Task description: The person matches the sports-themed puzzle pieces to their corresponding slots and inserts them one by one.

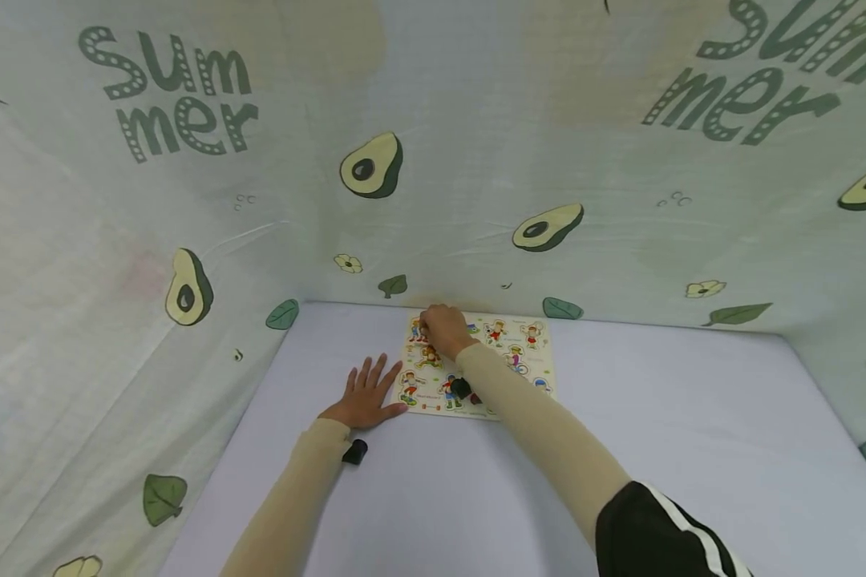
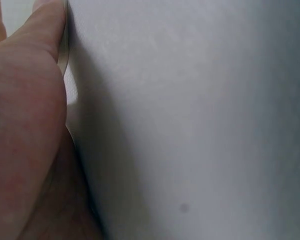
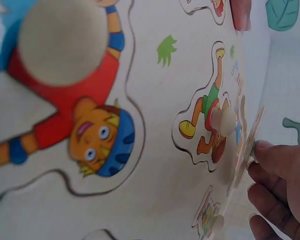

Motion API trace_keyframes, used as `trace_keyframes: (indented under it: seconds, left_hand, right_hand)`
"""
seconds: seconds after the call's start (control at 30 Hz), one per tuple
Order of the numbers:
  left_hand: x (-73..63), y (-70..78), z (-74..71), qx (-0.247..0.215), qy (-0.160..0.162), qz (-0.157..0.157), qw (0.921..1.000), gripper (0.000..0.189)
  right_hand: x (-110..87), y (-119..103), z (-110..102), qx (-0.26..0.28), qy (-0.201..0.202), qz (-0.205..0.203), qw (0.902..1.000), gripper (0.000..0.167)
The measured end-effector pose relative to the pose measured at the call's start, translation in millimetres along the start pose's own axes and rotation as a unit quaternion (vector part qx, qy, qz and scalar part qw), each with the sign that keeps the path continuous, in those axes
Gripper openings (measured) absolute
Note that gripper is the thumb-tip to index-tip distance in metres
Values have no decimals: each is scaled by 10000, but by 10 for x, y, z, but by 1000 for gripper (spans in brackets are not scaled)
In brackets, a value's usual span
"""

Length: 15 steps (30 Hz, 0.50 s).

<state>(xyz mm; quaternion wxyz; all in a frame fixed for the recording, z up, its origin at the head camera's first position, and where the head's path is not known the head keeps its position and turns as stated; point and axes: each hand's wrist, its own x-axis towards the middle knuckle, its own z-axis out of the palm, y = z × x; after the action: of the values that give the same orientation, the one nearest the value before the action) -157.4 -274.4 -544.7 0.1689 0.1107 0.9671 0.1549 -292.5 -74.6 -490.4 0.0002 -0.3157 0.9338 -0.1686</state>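
A wooden knob puzzle board [image 1: 541, 359] with cartoon sports figures lies at the far side of the table. Over its upper left part, my right hand [image 1: 445, 330] has its fingers curled. The right wrist view shows a thin wooden puzzle piece [image 3: 249, 145], seen nearly edge-on, pinched between thumb and fingers; its picture is turned away. Fingers spread, my left hand [image 1: 364, 398] rests on the table against the board's left edge. A running-figure piece [image 3: 213, 102] with a round knob sits in its recess. Closer to that camera is a piece with a blue-helmeted figure [image 3: 102, 140].
The white table [image 1: 664, 417] extends right and toward me. A cloth backdrop [image 1: 447, 104] printed with avocados and leaves rises directly behind the board and along the left. Dark wrist cameras sit on both forearms, the right one [image 1: 461, 389] above the board.
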Motion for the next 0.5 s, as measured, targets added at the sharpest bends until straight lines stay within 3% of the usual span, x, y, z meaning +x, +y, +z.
trace_keyframes:
  seconds: [0.5]
  left_hand:
    - [7,2,22,50,100,43,9999,88]
  right_hand:
    - [131,-31,118,-428,-123,37,9990,12]
